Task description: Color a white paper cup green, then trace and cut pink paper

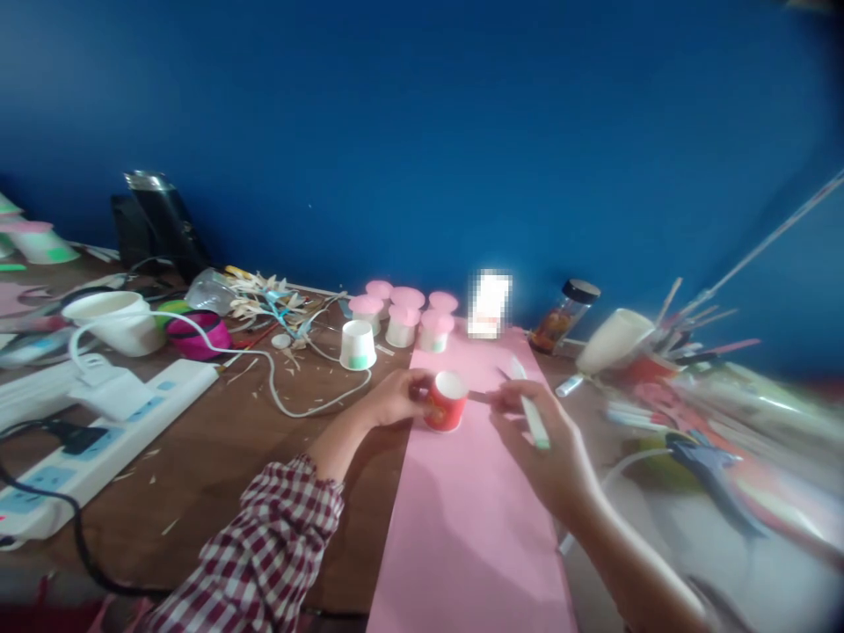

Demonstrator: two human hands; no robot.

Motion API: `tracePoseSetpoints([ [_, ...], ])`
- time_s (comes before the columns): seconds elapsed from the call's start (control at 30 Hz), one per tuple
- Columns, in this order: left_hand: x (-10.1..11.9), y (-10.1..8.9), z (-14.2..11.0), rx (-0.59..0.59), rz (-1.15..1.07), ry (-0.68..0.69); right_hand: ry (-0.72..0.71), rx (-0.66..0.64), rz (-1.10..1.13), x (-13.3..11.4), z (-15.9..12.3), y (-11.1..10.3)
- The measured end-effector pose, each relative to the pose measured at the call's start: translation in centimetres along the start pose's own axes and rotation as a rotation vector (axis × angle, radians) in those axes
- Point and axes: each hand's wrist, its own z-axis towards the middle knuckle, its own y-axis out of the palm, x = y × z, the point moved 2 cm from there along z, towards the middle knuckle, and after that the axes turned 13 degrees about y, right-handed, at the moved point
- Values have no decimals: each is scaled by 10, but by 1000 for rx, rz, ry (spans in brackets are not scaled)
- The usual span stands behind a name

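Note:
A small red paper cup (445, 409) with a pale rim stands upright on a long pink sheet (475, 510). My left hand (399, 397) grips its left side between thumb and fingers. To the right of the cup, my right hand (537, 440) is closed around a slim white, pen-like tool with a pale green end (535, 422). A thin dark strip (481, 397) reaches from those fingers towards the cup's side; whether it touches, and whether it belongs to the tool, I cannot tell.
Behind are several pale cups with pink tops (403, 312) and an upside-down white cup (358, 345). Left lie a power strip (164, 400), a cable and a white mug (122, 325). A lidded jar (567, 312) and blurred clutter with pliers (712, 475) stand right. A blue wall closes the back.

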Motion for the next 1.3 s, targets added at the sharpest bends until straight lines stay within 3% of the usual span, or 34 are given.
tracePoseSetpoints([
  [0.17, 2, -1, -2, -5, 49, 3, -181, -224, -419, -13, 50, 14],
  [0.27, 0, -1, -3, 8, 55, -40, -203, -444, -504, -16, 71, 22],
  [0.33, -1, -1, -3, 4, 30, -56, -227, -514, -524, -17, 77, 23],
  [0.73, 5, 1, -6, 0, 97, -28, -251, -526, -545, -22, 83, 23],
  [0.9, 15, 0, -19, 111, 162, -16, -256, -504, -498, -26, 81, 21],
  [1.07, 44, 12, -57, 330, 499, -63, -249, -515, -489, -30, 80, 18],
  [1.17, 66, 39, -100, 426, 558, -116, -251, -506, -493, -33, 79, 17],
  [1.3, 87, 78, -175, 541, 590, -208, -251, -501, -510, -40, 77, 15],
])
